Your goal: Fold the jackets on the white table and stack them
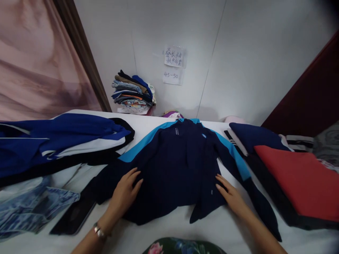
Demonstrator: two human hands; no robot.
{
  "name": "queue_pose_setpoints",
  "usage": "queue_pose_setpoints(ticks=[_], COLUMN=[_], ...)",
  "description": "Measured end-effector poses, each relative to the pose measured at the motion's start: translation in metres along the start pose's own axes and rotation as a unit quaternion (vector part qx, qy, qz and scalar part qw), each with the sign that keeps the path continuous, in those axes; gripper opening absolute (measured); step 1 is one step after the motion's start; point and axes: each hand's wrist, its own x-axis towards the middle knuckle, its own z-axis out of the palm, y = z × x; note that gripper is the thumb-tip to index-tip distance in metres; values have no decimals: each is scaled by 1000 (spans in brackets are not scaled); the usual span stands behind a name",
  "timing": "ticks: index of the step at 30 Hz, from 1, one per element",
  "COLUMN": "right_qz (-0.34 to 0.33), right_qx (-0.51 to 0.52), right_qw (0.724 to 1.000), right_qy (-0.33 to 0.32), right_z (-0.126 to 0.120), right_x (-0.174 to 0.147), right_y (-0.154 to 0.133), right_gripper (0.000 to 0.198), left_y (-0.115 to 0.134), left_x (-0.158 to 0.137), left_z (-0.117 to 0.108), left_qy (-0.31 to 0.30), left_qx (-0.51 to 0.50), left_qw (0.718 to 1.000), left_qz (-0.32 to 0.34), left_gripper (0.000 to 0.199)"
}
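Note:
A navy jacket (172,169) with light-blue shoulder bands lies spread front up, its collar toward the wall and both sleeves slanting out to the sides. My left hand (127,189) rests on its left side near the sleeve, fingers stretched and a little apart. On the opposite side edge, my right hand (230,193) touches the cloth with fingers extended. Neither hand grips anything. The jacket's hem is uneven, with one front corner hanging lower.
Blue clothes (66,134) are heaped at left, above jeans (34,208) and a dark phone-like slab (72,215). Folded garments, a red one (299,180) among them, lie at right. A clothes stack (134,93) stands by the wall, which bears paper notes (173,57).

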Motion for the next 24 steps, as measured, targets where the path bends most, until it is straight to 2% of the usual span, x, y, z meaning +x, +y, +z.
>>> queue_pose_setpoints(ticks=[3, 5, 8, 11, 13, 15, 18, 21, 23, 24], right_qz=[38, 31, -63, -148, -165, -164, -161, -145, -83, -44], right_qx=[11, -2, -105, -229, -273, -288, -244, -104, 21, 89], right_qw=[998, 998, 992, 962, 948, 943, 956, 984, 996, 992], right_qy=[55, 51, 3, -18, -11, -7, -4, 2, 39, 74], right_z=[0, 7, 25, 40, 46, 47, 45, 36, 21, 11], right_x=[-28, -45, -67, -78, -77, -72, -59, -44, -35, -32], right_y=[6, 6, 1, -3, -4, -3, -3, -8, -14, -17], right_gripper=[45, 57, 70, 77, 77, 73, 60, 44, 31, 28], left_y=[-7, -7, 0, 11, 21, 31, 43, 51, 54, 54], left_x=[-27, -36, -43, -45, -47, -49, -51, -46, -39, -34], left_z=[0, -4, -13, -21, -22, -19, -9, -5, -12, -18], left_qy=[38, 36, -3, -64, -106, -130, -109, -73, -52, -36], left_qx=[6, 7, 0, -3, -8, -29, -109, -197, -242, -263], left_qw=[997, 994, 986, 967, 961, 962, 966, 961, 955, 950], left_qz=[-72, -98, -164, -245, -256, -239, -208, -180, -165, -164], left_gripper=[54, 60, 68, 76, 80, 80, 78, 78, 75, 73])
